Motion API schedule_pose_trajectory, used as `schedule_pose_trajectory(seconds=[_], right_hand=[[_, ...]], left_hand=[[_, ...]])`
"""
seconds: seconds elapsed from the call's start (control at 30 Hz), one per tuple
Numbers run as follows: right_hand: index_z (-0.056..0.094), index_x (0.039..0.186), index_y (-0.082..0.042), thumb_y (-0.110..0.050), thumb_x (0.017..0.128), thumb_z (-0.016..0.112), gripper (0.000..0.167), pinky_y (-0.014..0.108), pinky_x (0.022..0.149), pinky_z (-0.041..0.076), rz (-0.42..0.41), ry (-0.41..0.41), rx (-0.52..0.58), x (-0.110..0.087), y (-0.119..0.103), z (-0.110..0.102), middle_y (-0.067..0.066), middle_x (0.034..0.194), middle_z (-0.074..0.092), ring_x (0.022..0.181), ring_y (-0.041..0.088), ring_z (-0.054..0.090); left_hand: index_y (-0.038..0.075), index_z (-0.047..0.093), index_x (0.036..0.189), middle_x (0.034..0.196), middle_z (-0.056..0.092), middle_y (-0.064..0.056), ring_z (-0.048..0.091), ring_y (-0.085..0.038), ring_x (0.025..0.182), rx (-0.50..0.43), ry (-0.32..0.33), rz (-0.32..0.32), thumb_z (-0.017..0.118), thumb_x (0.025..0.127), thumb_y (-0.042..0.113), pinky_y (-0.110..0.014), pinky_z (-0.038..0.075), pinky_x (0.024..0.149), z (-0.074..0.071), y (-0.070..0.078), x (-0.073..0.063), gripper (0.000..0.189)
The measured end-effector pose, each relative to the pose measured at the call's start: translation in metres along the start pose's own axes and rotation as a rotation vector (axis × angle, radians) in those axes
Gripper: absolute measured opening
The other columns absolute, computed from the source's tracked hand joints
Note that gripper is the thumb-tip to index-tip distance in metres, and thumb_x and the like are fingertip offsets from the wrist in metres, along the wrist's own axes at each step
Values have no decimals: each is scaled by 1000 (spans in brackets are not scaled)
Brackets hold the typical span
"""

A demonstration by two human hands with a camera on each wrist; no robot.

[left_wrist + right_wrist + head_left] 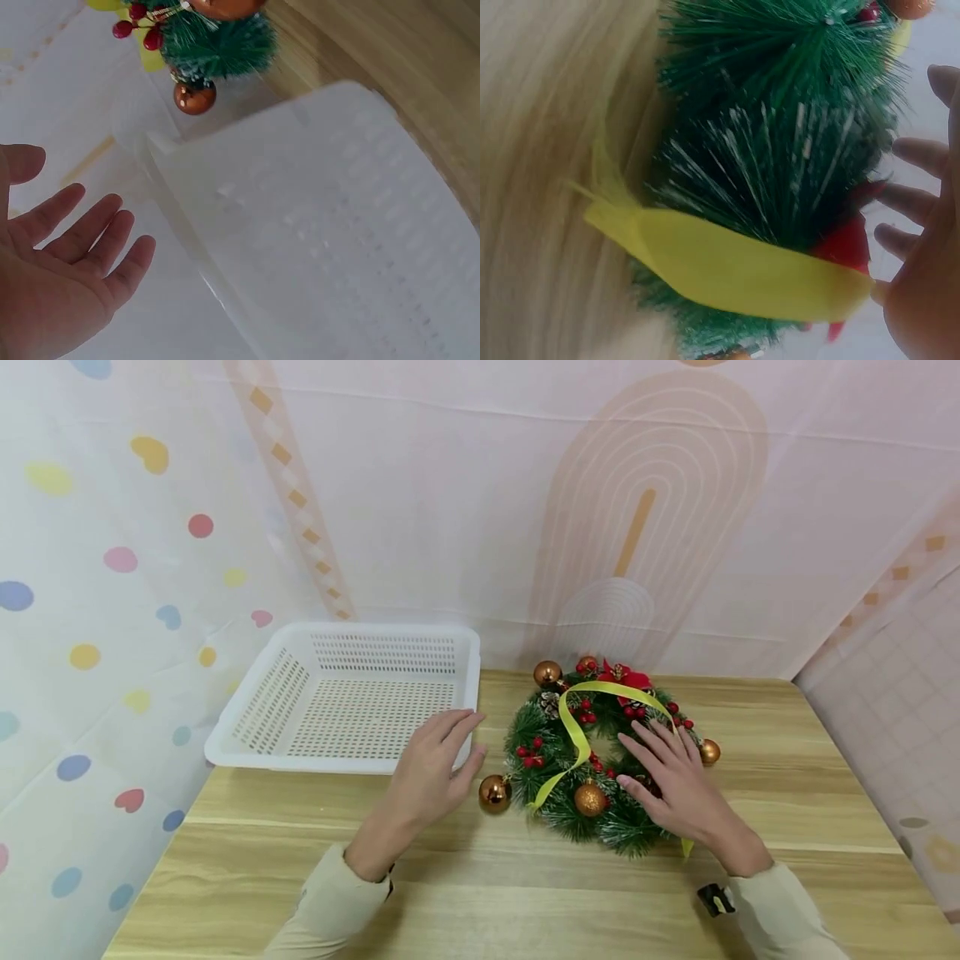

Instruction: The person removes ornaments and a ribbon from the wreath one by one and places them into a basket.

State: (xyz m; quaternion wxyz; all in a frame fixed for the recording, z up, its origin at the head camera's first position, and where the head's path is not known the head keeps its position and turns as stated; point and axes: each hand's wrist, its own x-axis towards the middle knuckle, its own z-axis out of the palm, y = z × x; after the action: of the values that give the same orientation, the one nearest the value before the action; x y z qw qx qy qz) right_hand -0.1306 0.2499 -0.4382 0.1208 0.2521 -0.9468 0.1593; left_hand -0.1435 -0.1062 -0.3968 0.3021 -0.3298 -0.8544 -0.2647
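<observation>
On the table lies a green wreath (531, 783) with red berries (533, 753), a red flower (628, 677), pine cones and copper-coloured baubles (495, 794). A yellow ribbon (576, 737) loops loosely across it, and one end hangs past the wreath in the right wrist view (750, 274). My right hand (678, 789) hovers at the wreath's right side, fingers spread; whether it touches the ribbon or needles I cannot tell. Between basket and wreath is my left hand (435, 768), holding nothing, its fingers loosely extended near the basket's right front corner.
A white plastic basket (315, 763) with slotted walls stands at the back left of the wooden table (525, 902). Patterned cloth (450, 510) hangs behind the table and along its left side. A small dark device (716, 900) sits at the right wrist.
</observation>
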Motion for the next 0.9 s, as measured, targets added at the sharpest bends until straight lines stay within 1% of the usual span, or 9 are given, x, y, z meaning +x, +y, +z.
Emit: schedule_pose_trajectory(seconds=[0.07,0.13,0.2,0.37,0.53,0.63,0.73,0.83,0.9], right_hand=[[46,147,-8,-39,99,57,58,65,114,11,5,-11,6,1,-1,3,21,155,36,143,44,25],[47,147,-7,-38,100,56,57,66,113,12,11,-21,9,1,-1,5,21,154,37,143,44,25],[47,146,-6,-37,100,56,56,66,113,12,18,-27,11,1,-1,8,21,153,38,143,44,26],[48,146,-7,-37,101,54,55,66,113,12,39,-49,4,-1,-1,14,20,153,40,143,43,28],[49,146,-9,-38,102,52,53,66,114,9,40,-57,-9,-2,-1,18,19,152,42,142,41,29],[48,147,-10,-39,101,52,54,66,114,9,38,-51,-13,-3,0,20,19,151,43,142,40,30],[48,147,-10,-38,101,52,54,66,113,9,34,-47,-15,-3,0,21,19,150,45,141,40,32],[47,147,-10,-38,102,52,54,66,113,9,33,-48,-14,-4,0,21,20,149,45,141,40,32],[47,147,-10,-38,102,52,54,66,113,8,36,-49,-8,-4,0,22,19,149,46,141,40,32]], left_hand=[[-4,63,124,121,65,-19,61,-34,114,-45,-18,-10,67,90,13,-46,47,101,2,4,1,39],[-3,62,126,123,65,-18,60,-33,116,-91,-44,-36,68,90,12,-45,47,102,3,9,1,40],[0,60,129,126,63,-16,58,-30,119,-138,-85,-81,68,91,13,-43,47,103,5,15,1,42],[6,57,136,135,58,-13,54,-27,127,-253,-218,-225,65,95,16,-43,46,104,11,29,-1,42],[7,54,139,139,56,-14,52,-29,130,-318,-310,-303,63,97,21,-46,44,106,22,38,-6,45],[8,52,141,142,54,-16,49,-32,133,-343,-346,-335,61,98,23,-49,40,109,29,40,-10,46],[8,49,143,144,51,-17,45,-34,136,-373,-366,-369,61,98,22,-52,36,111,37,40,-13,48],[7,47,144,146,50,-16,43,-34,137,-398,-366,-395,61,98,20,-53,34,112,43,39,-16,50],[6,46,144,145,50,-15,44,-33,136,-411,-353,-413,61,98,19,-51,36,112,47,38,-17,51]])
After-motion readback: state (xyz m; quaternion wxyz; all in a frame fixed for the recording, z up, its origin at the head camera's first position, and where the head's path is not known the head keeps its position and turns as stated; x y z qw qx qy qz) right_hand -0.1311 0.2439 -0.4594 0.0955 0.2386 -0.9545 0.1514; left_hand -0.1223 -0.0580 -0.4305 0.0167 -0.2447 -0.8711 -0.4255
